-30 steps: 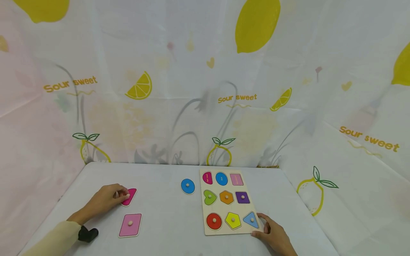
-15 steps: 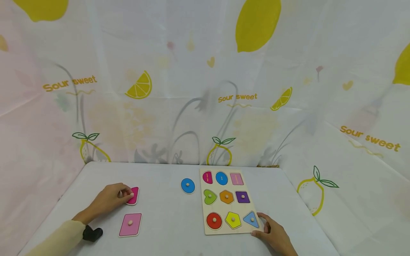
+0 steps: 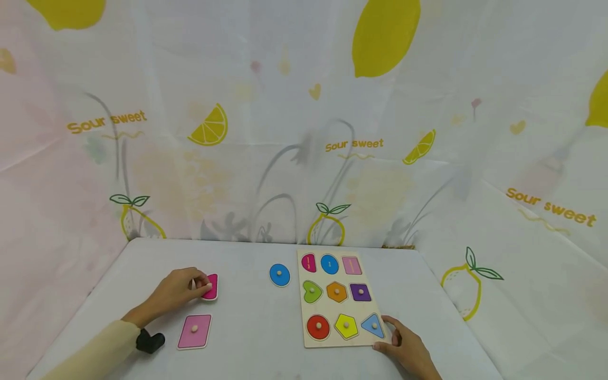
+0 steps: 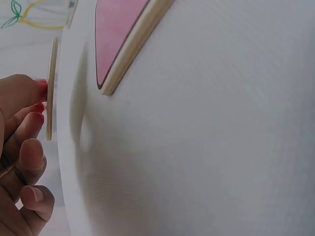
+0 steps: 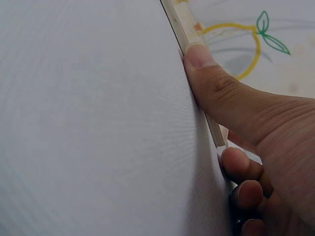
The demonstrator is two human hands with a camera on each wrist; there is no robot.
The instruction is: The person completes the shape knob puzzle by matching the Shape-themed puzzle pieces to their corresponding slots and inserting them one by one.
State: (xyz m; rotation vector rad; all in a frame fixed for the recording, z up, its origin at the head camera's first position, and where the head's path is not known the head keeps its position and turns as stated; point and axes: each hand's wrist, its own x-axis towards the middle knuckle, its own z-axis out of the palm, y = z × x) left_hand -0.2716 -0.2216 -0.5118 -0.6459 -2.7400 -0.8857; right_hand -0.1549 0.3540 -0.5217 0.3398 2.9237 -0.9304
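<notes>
The left hand [image 3: 178,289] pinches a bright pink, straight-edged wooden piece [image 3: 214,289] just above the white table [image 3: 247,332]; the right hand [image 3: 407,348] grips a cream, four-sided wooden board [image 3: 328,309] by its near corner.

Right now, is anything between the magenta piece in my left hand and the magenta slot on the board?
Yes: the blue oval piece lies on the tabletop, roughly between the magenta piece and the magenta slot. Lifting over it should work.

the left grip [image 4: 30,153] pinches a thin piece [image 4: 51,93] near a pink piece [image 4: 115,34].
</notes>
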